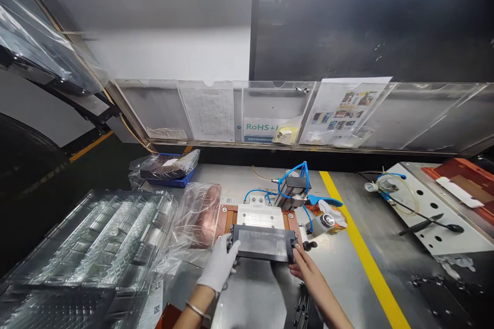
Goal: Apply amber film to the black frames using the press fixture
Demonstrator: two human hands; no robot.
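A black rectangular part with a greyish, shiny flat middle lies level at the front of a clamping fixture, close to its silver block. My left hand, in a white glove, grips the part's left end with the thumb on the near side. At its right end, the bare fingers of my right hand press together against the edge, beside a small black knob. The undersides of both grips are hidden. Brown base plates show around the silver block.
Clear plastic trays stand at left, beside copper-coloured material in film. A blue bin sits behind. Blue air hoses rise from the fixture, near a metal-topped bottle. Right of the yellow stripe is a white control box.
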